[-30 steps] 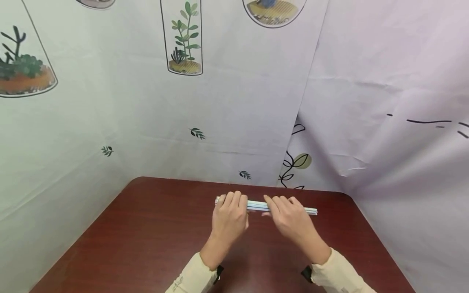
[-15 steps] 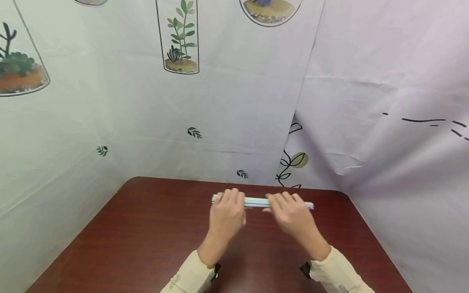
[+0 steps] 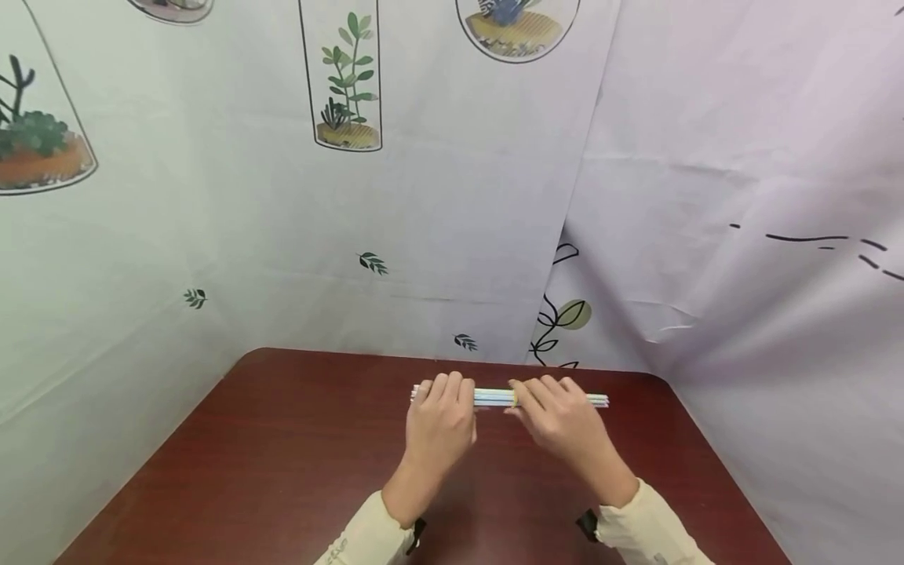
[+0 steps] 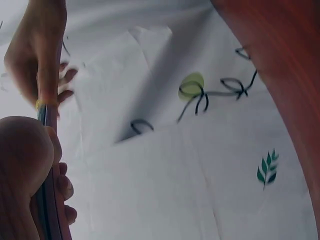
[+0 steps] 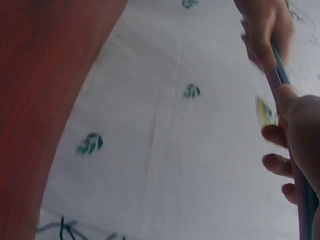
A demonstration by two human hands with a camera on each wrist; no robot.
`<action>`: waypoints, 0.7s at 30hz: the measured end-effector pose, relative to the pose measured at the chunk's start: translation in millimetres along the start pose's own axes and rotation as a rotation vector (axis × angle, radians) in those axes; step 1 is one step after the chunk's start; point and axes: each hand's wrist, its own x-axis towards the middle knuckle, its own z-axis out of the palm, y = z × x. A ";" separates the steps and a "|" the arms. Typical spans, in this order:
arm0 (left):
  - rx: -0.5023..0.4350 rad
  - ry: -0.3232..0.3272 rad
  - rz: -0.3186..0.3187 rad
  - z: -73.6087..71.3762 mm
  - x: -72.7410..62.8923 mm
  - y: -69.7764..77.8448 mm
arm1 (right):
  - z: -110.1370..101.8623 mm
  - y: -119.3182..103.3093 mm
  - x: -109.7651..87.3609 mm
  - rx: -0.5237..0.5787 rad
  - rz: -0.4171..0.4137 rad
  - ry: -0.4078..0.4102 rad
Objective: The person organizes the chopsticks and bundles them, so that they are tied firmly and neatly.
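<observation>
Held level above the table is a bundle of thin pale sticks [image 3: 490,396], bluish white in the head view. Toward its left end my left hand [image 3: 441,428] grips it, fingers curled over the top. My right hand [image 3: 563,421] holds it right of the middle, and the right end sticks out past the knuckles. Beside the right fingers a narrow yellow band [image 3: 515,399] shows round the sticks. In the left wrist view the bundle [image 4: 51,210] looks dark blue and pink. Both palms hide parts of the sticks.
A dark red-brown table [image 3: 297,447] with rounded far corners lies below the hands. White cloth [image 3: 452,220] printed with plants and leaves hangs behind it and along both sides. Dark straps show at both cream sleeves [image 3: 367,534].
The bundle, which sloped slightly down to the right, is now nearly level. A yellow band has come into sight beside the right fingers. Both hands keep their hold.
</observation>
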 end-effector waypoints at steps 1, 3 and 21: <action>0.002 0.004 0.008 0.3 0.1 1.0 | 1.2 -2.5 2.2 -0.004 -0.002 0.002; 0.006 0.004 0.019 0.7 0.1 1.7 | 1.4 -5.4 4.9 -0.024 -0.005 -0.001; 0.033 -0.017 -0.103 -3.3 5.2 -4.1 | 13.5 -9.3 -15.4 -0.252 0.368 0.085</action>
